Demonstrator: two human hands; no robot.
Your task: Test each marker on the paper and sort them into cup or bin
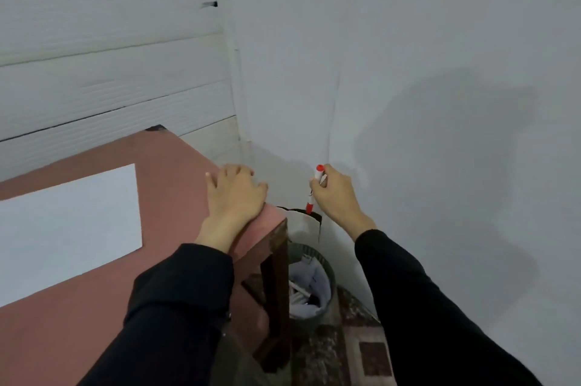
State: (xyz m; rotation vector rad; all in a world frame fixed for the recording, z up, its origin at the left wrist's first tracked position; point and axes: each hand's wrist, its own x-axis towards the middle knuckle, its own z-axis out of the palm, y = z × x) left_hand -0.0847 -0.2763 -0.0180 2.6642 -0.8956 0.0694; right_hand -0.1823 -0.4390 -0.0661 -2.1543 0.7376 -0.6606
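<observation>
the red-capped marker point(315, 189) stands nearly upright in the right hand point(336, 197), whose fingers curl round its white middle; its lower red end hangs just above a white cup-like container point(301, 225) beside the table's corner. lower down, on the floor by the table leg, a dark bin point(327, 272) holds crumpled paper and what look like markers. the left hand point(234, 193) rests flat, fingers relaxed, on the reddish table point(94, 307) near its edge. a white sheet of paper point(63, 228) lies on the table, well left of that hand.
</observation>
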